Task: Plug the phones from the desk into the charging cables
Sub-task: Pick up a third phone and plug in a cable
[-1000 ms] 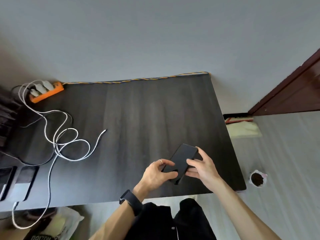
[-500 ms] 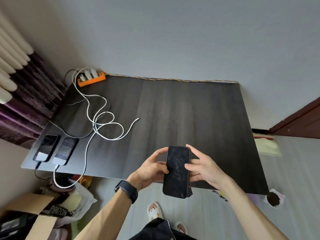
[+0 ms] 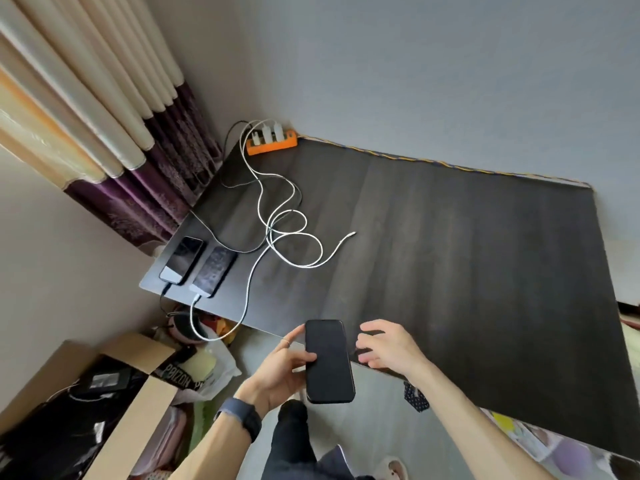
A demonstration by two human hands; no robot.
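Phone number three is a black one, screen dark, sitting in the left hand just off the near edge of the tabletop, top end poking over the edge and the rest hanging above the floor. Left thumb lies across the screen's left side and the fingers wrap round behind, so that hand is closed on it; there's a ring on one finger and a dark watch on the wrist. The right hand is just beside the phone's right edge, fingers loosely spread and curled toward it, holding nothing, and I can't quite tell if the fingertips touch the phone. Over at the tabletop's near left corner two other phones lie side by side, screens up, almost touching, each with a cable going into its near end: a dark one on the left phone, a white one on the right. The right phone's white cable drops off the edge in a loop and comes back up. One spare white cable lies in loose coils mid-left, its free plug end resting bare on the wood, well apart from the held phone. All of it runs back to an orange power strip at the far left corner with white chargers in it. Curtain on the left, cardboard box on the floor below.
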